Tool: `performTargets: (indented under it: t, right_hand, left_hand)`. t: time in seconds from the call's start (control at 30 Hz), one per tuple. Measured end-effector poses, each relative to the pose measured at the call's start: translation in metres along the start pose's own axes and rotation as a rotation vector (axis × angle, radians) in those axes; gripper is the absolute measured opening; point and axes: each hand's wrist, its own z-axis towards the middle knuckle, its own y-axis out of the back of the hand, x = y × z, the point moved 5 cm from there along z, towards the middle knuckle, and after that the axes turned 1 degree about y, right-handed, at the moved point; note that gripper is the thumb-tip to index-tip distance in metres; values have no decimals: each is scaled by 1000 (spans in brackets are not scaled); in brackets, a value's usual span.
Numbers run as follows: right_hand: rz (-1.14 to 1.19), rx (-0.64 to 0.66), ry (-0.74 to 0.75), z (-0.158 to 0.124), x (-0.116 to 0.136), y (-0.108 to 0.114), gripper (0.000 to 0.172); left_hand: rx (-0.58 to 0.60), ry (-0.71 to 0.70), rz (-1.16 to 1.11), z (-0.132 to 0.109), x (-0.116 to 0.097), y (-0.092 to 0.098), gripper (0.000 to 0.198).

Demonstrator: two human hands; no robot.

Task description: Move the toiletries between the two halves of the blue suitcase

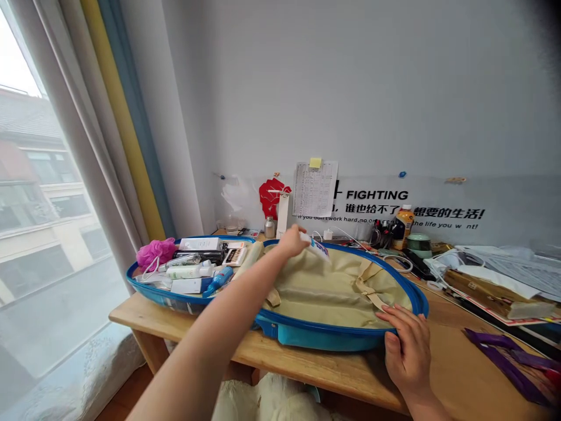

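The suitcase shell (324,340) looks smooth plastic, its lining (318,283) cloth.

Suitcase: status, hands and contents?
Left hand gripping white item over suitcase. Right hand at its near-right edge. Toiletries in left half. Strap loose inside right half.

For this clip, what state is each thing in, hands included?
Suitcase: open, left half loaded
Left hand: closed on white item
White item: held over right half
Right hand: open, touching suitcase rim
Orange bottle: upright, capped
Curtain: drawn aside
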Motion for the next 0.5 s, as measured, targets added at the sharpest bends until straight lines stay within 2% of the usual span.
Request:
performTargets:
  t: [0.1, 0.2, 0.33, 0.5]
  right_hand:
    - [3, -4, 18, 2, 3, 2, 28]
    - [-2, 3, 30, 4, 5, 3, 28]
    - [3, 1, 26, 3, 5, 3, 28]
    - [23, 11, 12, 2, 3, 2, 28]
  left_hand:
    - [110, 94, -107, 3, 5, -49, 36]
    - [204, 176, -203, 2, 12, -80, 34]
    - [277, 240, -290, -2, 20, -105, 36]
    - [325, 267, -348, -4, 27, -121, 36]
